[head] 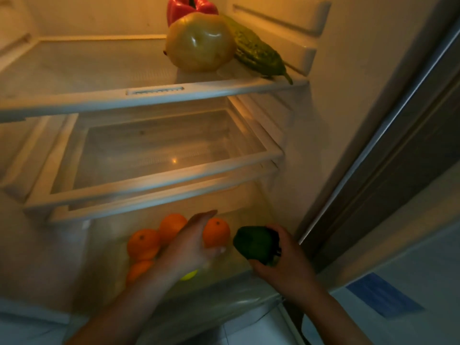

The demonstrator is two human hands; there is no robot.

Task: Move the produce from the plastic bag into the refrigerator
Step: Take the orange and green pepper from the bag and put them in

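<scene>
Nearest, the left hand (191,247) holds an orange (216,232) in curled fingers. Just right of it, the right hand (286,257) grips a green bell pepper (255,241). Both are over the crisper drawer (224,293), where three more oranges (143,242) lie. Farther up, the top shelf (99,100) carries a large yellow fruit (199,42), a cucumber (256,52) and a red bell pepper (181,8).

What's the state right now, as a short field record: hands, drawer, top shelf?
left hand: holds an orange at the bottom drawer
right hand: grips a dark green vegetable, likely a pepper, at the drawer's right side
in drawer: three oranges; a yellow item, mostly hidden
top shelf: red pepper, large yellow-green fruit, bumpy green gourd
plastic bag: not in view
</scene>
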